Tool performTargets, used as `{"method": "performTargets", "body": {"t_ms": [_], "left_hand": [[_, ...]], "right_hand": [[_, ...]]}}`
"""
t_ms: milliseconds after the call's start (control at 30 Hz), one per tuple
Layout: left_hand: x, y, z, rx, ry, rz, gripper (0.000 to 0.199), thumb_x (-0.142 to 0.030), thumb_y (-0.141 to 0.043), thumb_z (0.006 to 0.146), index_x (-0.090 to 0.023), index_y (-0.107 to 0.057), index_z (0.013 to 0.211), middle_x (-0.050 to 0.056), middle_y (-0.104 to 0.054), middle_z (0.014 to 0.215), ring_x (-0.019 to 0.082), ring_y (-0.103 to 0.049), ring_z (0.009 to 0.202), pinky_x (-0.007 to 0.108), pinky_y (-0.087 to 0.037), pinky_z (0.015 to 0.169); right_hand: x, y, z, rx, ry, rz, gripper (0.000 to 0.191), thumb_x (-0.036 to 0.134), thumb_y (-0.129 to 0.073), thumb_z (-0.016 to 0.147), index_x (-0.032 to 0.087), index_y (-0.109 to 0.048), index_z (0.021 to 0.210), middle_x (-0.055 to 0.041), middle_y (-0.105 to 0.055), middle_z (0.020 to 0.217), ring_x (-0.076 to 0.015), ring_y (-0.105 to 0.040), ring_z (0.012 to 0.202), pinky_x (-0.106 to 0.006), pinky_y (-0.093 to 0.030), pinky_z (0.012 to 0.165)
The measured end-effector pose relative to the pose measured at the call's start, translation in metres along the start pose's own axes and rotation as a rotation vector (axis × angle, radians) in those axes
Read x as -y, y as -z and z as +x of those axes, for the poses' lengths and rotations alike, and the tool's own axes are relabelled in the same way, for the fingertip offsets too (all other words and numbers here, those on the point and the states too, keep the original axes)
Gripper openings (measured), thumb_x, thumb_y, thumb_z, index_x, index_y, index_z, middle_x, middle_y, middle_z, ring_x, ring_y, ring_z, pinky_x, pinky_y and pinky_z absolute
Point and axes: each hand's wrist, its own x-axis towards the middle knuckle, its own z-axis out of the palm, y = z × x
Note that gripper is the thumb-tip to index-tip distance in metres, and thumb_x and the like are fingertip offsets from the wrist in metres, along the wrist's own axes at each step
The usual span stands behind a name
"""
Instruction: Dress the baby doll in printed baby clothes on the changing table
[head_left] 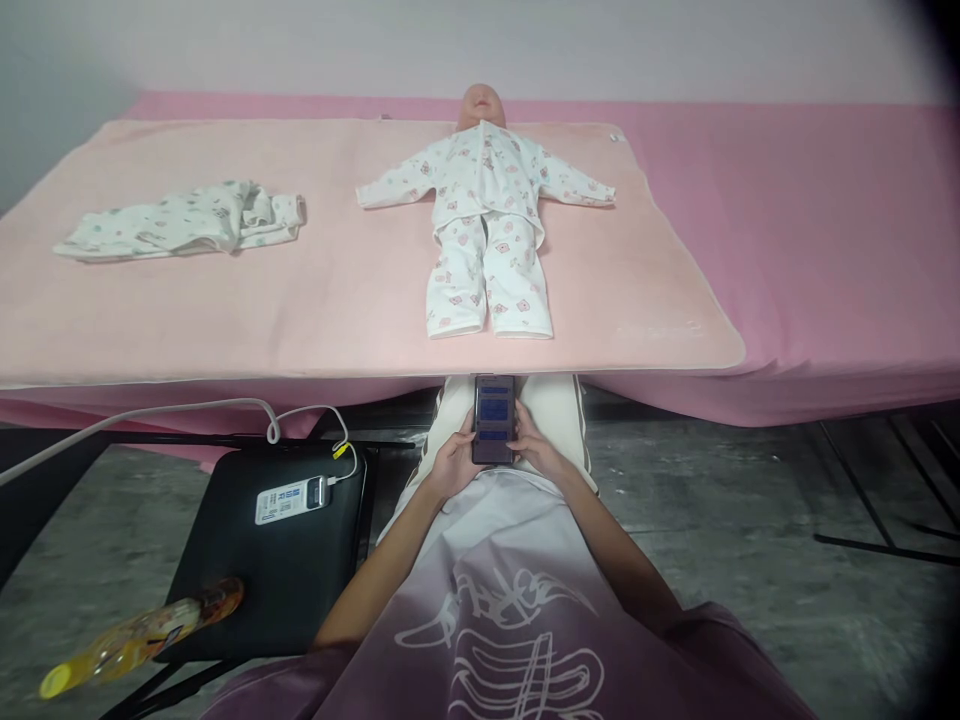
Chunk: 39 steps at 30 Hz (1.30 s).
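A dark smartphone [494, 420] with a lit screen rests upright between my two hands, above my lap. My left hand [455, 460] grips its left side, and my right hand [537, 447] grips its right side. Beyond the phone, a baby doll [482, 108] lies face up on the pink mat [352, 300], arms spread out. It wears a white printed top [487, 170] and matching trousers [457, 280]. Neither hand touches the doll. Farther left on the mat lies a folded white printed garment [187, 222].
A black stool [292, 590] stands at my left. On it are a white power bank [291, 500] with a cable [225, 403] plugged in and a drink bottle [142, 635] with a yellow cap. Pink cloth [825, 250] covers the bed beyond the mat. Black metal legs [862, 490] stand at right.
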Motion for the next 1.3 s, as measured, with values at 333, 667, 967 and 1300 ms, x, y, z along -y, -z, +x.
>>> {"method": "performTargets", "body": {"t_ms": [333, 667, 967, 1300], "left_hand": [[0.002, -0.002, 0.001, -0.032, -0.006, -0.001, 0.086, -0.024, -0.069, 0.096, -0.038, -0.044, 0.177, 0.008, -0.069, 0.159, 0.034, -0.07, 0.141, 0.054, -0.05, 0.124], [0.0, -0.004, 0.001, -0.016, -0.009, -0.02, 0.082, -0.027, -0.067, 0.097, -0.033, -0.045, 0.176, 0.01, -0.071, 0.157, 0.036, -0.069, 0.141, 0.056, -0.051, 0.122], [0.002, 0.002, 0.001, 0.009, -0.016, 0.005, 0.081, -0.029, -0.068, 0.099, -0.033, -0.044, 0.177, 0.012, -0.07, 0.158, 0.037, -0.069, 0.142, 0.057, -0.05, 0.123], [0.006, 0.002, 0.001, -0.012, -0.044, 0.066, 0.091, -0.02, -0.074, 0.102, -0.04, -0.033, 0.181, 0.011, -0.068, 0.162, 0.032, -0.07, 0.144, 0.054, -0.05, 0.128]], "right_hand": [[-0.013, 0.001, 0.0, 0.047, 0.166, -0.194, 0.142, 0.046, -0.1, 0.082, 0.041, -0.002, 0.183, -0.0111, -0.054, 0.163, -0.0289, -0.06, 0.148, -0.052, -0.05, 0.13], [-0.01, 0.002, 0.002, -0.028, 0.055, -0.122, 0.129, 0.044, -0.089, 0.084, 0.039, -0.008, 0.184, -0.0071, -0.065, 0.139, -0.0223, -0.066, 0.104, -0.03, -0.06, 0.074], [-0.002, -0.002, 0.001, -0.003, 0.012, 0.004, 0.128, 0.035, -0.082, 0.076, 0.042, -0.013, 0.184, -0.0056, -0.068, 0.134, -0.0155, -0.057, 0.079, -0.022, -0.041, 0.055], [0.001, -0.007, -0.001, -0.037, -0.013, -0.004, 0.12, 0.036, -0.082, 0.081, 0.041, -0.019, 0.183, -0.0062, -0.068, 0.135, -0.0146, -0.058, 0.077, -0.022, -0.041, 0.052]]}}
